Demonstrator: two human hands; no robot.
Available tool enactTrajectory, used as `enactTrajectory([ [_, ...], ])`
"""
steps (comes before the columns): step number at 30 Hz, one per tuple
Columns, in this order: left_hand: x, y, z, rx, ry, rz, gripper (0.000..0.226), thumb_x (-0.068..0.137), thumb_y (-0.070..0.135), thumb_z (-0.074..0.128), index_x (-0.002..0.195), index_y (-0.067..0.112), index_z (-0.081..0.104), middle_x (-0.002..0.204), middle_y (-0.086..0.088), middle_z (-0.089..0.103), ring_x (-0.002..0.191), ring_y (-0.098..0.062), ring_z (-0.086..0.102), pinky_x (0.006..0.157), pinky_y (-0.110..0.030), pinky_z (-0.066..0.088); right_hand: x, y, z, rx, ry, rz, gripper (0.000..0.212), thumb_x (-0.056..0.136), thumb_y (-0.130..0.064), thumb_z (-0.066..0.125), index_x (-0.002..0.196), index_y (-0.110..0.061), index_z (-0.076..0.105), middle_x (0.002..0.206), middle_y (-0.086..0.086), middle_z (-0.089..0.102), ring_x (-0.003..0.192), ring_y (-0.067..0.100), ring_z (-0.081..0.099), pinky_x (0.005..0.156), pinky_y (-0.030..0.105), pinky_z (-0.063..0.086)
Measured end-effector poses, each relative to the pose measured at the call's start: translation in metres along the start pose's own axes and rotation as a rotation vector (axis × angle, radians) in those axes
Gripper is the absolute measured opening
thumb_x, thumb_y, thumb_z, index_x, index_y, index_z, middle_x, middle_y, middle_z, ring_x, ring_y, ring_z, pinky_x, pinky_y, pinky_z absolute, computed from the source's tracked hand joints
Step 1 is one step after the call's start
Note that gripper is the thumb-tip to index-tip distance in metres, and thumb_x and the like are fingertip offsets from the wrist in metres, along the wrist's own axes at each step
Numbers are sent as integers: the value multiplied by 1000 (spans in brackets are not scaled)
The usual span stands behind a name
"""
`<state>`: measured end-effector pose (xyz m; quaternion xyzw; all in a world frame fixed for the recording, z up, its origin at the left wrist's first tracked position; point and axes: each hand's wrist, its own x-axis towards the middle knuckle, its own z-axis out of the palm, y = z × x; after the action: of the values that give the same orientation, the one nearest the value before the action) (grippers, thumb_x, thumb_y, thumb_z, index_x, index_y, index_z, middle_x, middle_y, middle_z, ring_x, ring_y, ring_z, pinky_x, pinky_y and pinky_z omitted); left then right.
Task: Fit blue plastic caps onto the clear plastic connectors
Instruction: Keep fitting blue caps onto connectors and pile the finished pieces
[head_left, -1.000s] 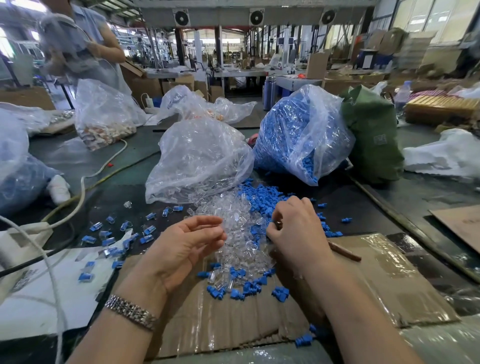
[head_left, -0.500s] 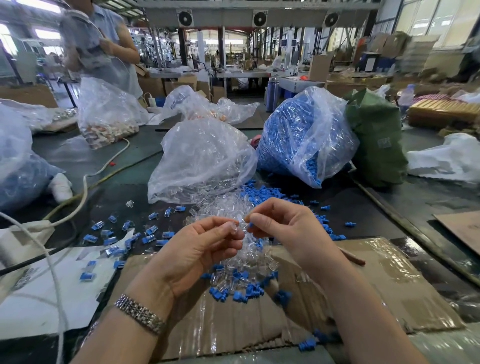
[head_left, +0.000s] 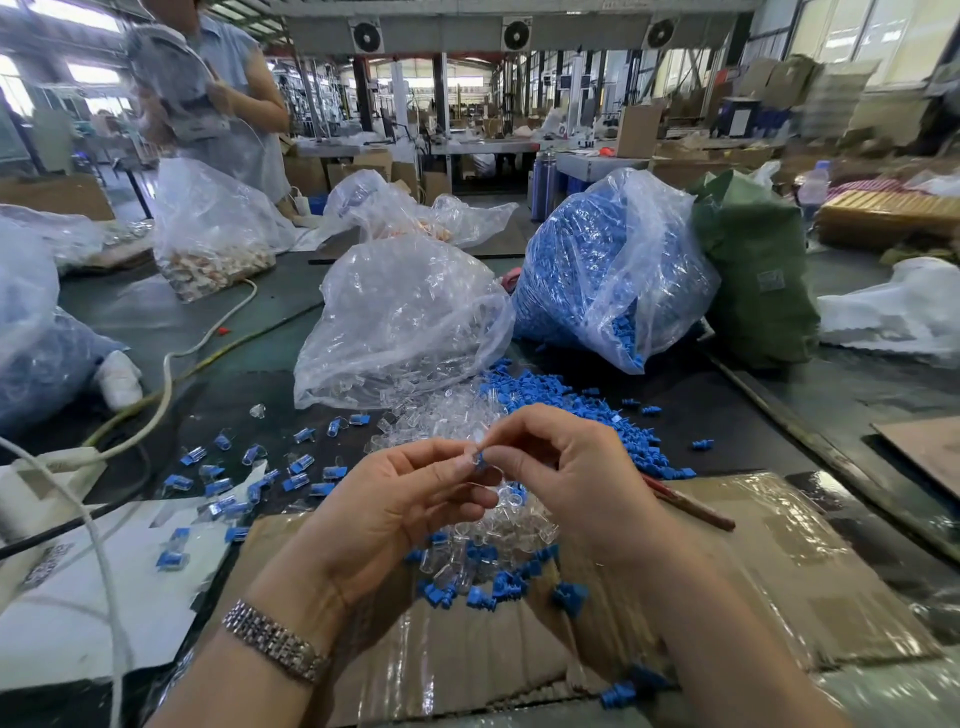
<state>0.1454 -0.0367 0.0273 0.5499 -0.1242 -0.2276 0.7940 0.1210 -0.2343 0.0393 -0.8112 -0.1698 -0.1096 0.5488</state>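
Now we are mid-fit above the loose pile, our left hand pinching a clear connector while our right hand pinches a blue cap against it, needing a straight push home.

Bright daylight enters through windows at one and eleven o'clock; glare on plastic bags; edges bend, far background blurs.

Above a heap of clear connectors and loose blue caps on the counter, the left hand and right hand meet fingertip to fingertip, pinching a clear connector and a blue cap together. Capped pieces lie scattered to the left. Behind stand a bag of clear connectors and a bag of blue caps.
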Motion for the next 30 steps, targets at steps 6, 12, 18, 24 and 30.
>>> enactTrajectory([
  [6, -3, 1, 6, 97, 91, 26, 33, 68, 16, 85, 97, 3, 79, 99, -22, 75, 88, -29, 74, 74, -27, 60, 0, -4, 0, -108, -9, -98, 7, 89, -7, 74, 89, -13, 72, 83, -9, 65, 76, 4, 63, 71, 14, 48],
  [12, -3, 4, 3, 179, 117, 50, 35, 64, 18, 84, 95, 4, 79, 95, -20, 76, 86, -26, 74, 73, -25, 59, 0, -6, -2, -97, -26, -68, 4, 89, -10, 75, 91, -13, 74, 83, -9, 67, 76, 5, 61, 73, 18, 50],
  [18, -1, 1, 2, 174, 120, 62, 35, 65, 19, 84, 96, 5, 80, 97, -21, 76, 88, -27, 75, 75, -25, 59, 0, -5, -1, -61, -46, 10, 6, 90, -15, 75, 92, -20, 74, 79, -8, 68, 72, 3, 60, 71, 19, 50],
  [24, 1, 0, -2, 70, 148, 56, 27, 76, 7, 77, 102, 0, 77, 110, -27, 73, 93, -30, 75, 76, -27, 60, 4, 11, -33, -635, 178, 342, 47, 88, -57, 67, 124, -29, 59, 119, -8, 59, 113, 13, 54, 95, 36, 47],
  [30, 1, 1, 0, 45, 220, 80, 20, 75, 2, 74, 94, 2, 79, 108, -25, 74, 86, -28, 75, 73, -26, 60, 0, 23, -42, -983, -50, 781, 51, 85, -63, 68, 90, -16, 49, 122, 14, 54, 111, 33, 46, 98, 47, 46],
])
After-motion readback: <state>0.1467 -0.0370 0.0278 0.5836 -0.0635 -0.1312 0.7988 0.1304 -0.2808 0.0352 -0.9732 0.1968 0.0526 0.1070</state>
